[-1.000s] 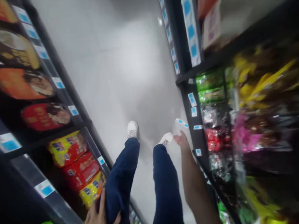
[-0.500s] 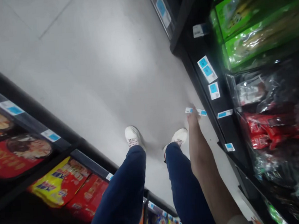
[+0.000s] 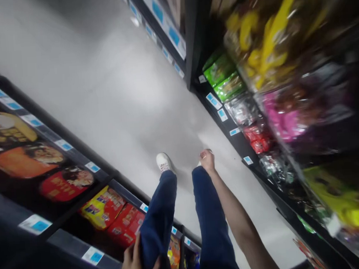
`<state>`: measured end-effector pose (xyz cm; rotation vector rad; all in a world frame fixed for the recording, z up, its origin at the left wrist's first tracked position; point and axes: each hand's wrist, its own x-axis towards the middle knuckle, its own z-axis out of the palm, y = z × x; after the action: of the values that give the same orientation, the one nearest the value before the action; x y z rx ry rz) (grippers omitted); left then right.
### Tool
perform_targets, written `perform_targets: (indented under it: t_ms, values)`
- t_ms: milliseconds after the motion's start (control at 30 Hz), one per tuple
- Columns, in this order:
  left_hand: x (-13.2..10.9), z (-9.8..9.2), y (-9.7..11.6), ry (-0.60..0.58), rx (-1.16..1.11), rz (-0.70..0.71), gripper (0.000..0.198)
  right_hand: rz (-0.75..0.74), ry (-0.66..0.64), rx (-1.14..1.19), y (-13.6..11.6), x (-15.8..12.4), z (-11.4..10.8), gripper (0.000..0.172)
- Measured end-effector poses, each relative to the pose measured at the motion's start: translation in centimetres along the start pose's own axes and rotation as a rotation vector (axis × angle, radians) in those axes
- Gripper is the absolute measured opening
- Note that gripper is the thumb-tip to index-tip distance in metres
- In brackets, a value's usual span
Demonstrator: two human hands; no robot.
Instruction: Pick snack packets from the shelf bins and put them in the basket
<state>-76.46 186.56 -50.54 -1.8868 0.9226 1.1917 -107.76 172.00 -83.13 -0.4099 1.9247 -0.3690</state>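
I look down a shop aisle at my own legs in dark blue trousers (image 3: 160,217) and one white shoe (image 3: 163,162). My left hand (image 3: 135,266) lies on my left thigh at the bottom edge, fingers apart and holding nothing. My right hand (image 3: 207,160) hangs at the end of my straight arm, above the spot where my right foot stands. Its fingers are curled in, and I cannot make out whether anything is in them.
Black shelves line both sides of the grey floor (image 3: 108,82). The left shelves (image 3: 63,183) carry red and yellow noodle packs and bowls. The right shelves (image 3: 258,116) hold green, red, pink and yellow bags. Blue and white price labels (image 3: 214,101) run along the shelf edges.
The view has swung and tilted. A small blue and white label at my right fingertips earlier no longer shows. My left hand is back in view on my thigh.
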Motion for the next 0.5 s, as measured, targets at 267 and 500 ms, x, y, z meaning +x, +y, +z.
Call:
perform_targets:
  t_ms: [267,500]
  values:
    - [-0.7,-1.6,3.0,-0.143,0.275,0.22,0.074,0.022,-0.353,0.385,-18.1,-24.4,-13.6,0.039]
    - [-8.9,-10.1,12.7,0.184,-0.076,1.018,0.04,-0.468,-0.006,0.072,-25.5,-37.5,-23.4,0.012]
